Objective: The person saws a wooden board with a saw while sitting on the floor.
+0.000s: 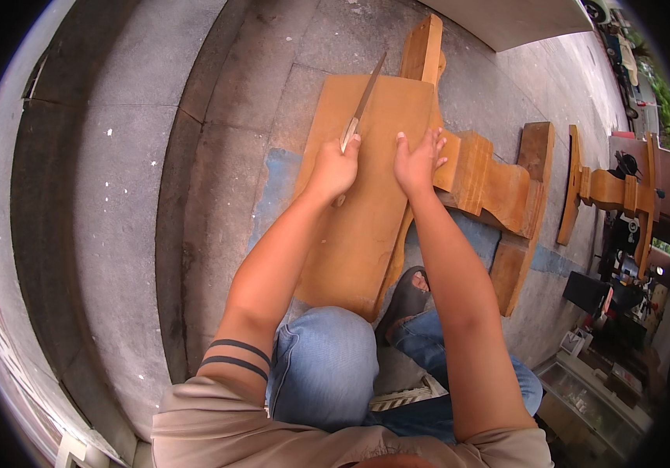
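Observation:
In my left hand (333,166) is a knife-like tool (366,97) with a long, narrow dark blade and a pale handle. Its blade points away from me, above a flat tan wooden board (350,242); whether it touches the surface I cannot tell. My right hand (419,160) rests on the board's right edge, thumb and fingers spread, holding nothing. Joined at that edge is a shaped wooden pedestal (475,175), which runs to the right and ends in a wide foot piece (534,207). The furniture lies on its side before my knees.
A second wooden pedestal (612,189) lies farther right, near cluttered gear. Concrete steps (128,195) rise on the left. Blue paint patches (272,187) mark the grey floor. A glass-topped case (584,394) stands at the lower right, and a pale panel (506,19) at the far side.

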Demonstrator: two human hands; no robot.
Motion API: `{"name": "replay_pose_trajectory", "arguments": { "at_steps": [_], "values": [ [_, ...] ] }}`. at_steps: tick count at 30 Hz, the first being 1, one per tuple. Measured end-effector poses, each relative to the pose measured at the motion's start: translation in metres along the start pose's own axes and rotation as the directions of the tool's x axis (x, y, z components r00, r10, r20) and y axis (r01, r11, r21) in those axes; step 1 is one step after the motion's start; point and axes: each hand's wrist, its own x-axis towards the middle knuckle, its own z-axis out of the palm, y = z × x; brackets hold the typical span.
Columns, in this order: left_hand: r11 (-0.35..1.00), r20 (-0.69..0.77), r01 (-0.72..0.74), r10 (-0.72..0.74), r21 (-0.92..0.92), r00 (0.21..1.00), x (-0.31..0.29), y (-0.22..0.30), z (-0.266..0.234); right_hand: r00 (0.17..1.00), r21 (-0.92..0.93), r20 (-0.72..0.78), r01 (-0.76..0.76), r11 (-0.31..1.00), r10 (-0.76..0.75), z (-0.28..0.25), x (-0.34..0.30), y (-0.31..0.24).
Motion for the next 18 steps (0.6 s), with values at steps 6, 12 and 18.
{"name": "replay_pose_trajectory", "arguments": {
  "at_steps": [6, 12, 18],
  "values": [
    [0.995, 0.030, 0.065, -0.063, -0.079, 0.998, -0.049, -0.028, -0.017, 0.999, -0.032, 0.013, -0.036, 0.999, 0.037, 0.000, -0.001, 0.008],
    [0.993, 0.030, 0.060, -0.058, -0.100, 0.998, 0.010, 0.006, 0.004, 1.000, -0.019, 0.003, -0.013, 1.000, 0.013, 0.002, 0.001, -0.001],
    [0.999, 0.002, -0.038, 0.038, 0.003, 0.999, -0.035, -0.035, -0.005, 0.999, -0.041, 0.014, -0.033, 0.999, 0.034, 0.000, 0.000, 0.005]
  ]
}}
